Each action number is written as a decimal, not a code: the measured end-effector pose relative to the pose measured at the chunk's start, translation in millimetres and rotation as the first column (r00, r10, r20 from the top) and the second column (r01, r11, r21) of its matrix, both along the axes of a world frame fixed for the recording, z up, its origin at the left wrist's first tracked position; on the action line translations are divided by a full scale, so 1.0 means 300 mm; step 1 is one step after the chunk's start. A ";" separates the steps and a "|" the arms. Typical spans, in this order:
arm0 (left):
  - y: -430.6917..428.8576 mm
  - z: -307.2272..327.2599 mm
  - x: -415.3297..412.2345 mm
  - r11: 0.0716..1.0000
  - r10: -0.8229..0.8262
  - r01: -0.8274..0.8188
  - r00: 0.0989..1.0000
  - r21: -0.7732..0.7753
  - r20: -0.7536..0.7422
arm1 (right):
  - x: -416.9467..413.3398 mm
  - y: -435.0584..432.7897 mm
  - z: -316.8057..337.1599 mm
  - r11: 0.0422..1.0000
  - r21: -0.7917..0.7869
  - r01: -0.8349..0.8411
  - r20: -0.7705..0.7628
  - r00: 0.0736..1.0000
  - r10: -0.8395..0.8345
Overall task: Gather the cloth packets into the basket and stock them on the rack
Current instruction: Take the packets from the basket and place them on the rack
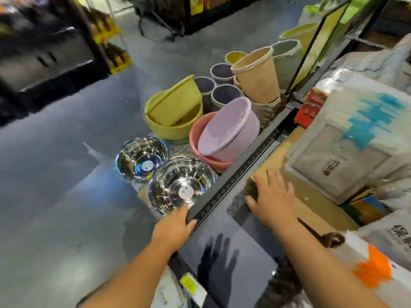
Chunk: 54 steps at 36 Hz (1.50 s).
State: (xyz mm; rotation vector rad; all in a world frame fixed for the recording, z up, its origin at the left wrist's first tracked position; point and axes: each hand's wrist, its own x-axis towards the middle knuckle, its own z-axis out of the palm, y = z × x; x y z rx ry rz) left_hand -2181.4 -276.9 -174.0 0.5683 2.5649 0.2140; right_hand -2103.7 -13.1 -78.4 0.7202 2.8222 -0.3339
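Cloth packets in clear plastic lie stacked on the rack at the right: a large white one with blue print (347, 147) and a nearer one with orange print (373, 270). My right hand (273, 201) hovers open with spread fingers over the brown shelf board (311, 203), just left of the blue-printed packet, and holds nothing. My left hand (175, 225) rests with fairly straight fingers against the rack's dark front edge strip (244, 163). A glossy dark panel (222, 247) between my arms reflects a hand. I cannot make out a carrying basket.
Two steel bowls (142, 161) (180, 185) sit on the floor by the rack. Behind them are a yellow tub (173, 114), a lilac tub (226, 130) in a pink one, and several tall woven bins (255, 72). Grey aisle floor (55, 174) spreads to the left. A dark braided cord (282, 283) lies under my right forearm.
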 end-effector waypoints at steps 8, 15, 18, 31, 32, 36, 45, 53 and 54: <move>-0.506 0.056 0.143 0.982 0.154 -0.166 0.979 -0.085 -0.133 | -0.019 -0.376 -0.042 0.973 -0.033 -0.229 0.098 0.968 0.231; -0.928 0.037 0.301 0.924 0.368 -0.377 0.923 -0.070 -0.116 | -0.037 -0.721 -0.099 0.912 -0.014 -0.410 0.100 0.907 0.409; -1.083 0.002 0.380 0.901 0.410 -0.422 0.905 -0.105 -0.117 | -0.027 -0.861 -0.144 0.869 0.023 -0.494 0.117 0.865 0.488; -1.486 -0.420 0.653 0.832 0.536 -0.536 0.843 -0.140 -0.042 | 0.047 -1.315 -0.595 0.667 -0.053 -0.744 0.330 0.617 0.714; -1.501 -0.470 0.668 0.827 0.545 -0.541 0.838 -0.153 -0.018 | 0.055 -1.333 -0.649 0.665 -0.066 -0.744 0.355 0.606 0.712; -1.542 -0.707 0.718 0.818 0.567 -0.552 0.822 -0.163 0.055 | 0.088 -1.380 -0.892 0.648 -0.083 -0.757 0.467 0.545 0.696; -1.483 -1.286 0.767 0.804 0.592 -0.577 0.798 -0.139 0.114 | 0.154 -1.349 -1.501 0.526 -0.179 -0.832 0.502 0.383 0.776; -1.443 -1.668 0.769 0.756 0.655 -0.643 0.748 -0.125 0.110 | 0.234 -1.288 -1.917 0.570 -0.225 -0.790 0.560 0.374 0.739; -1.440 -1.701 0.772 0.741 0.671 -0.657 0.732 -0.136 0.118 | 0.239 -1.286 -1.945 0.595 -0.225 -0.772 0.564 0.394 0.726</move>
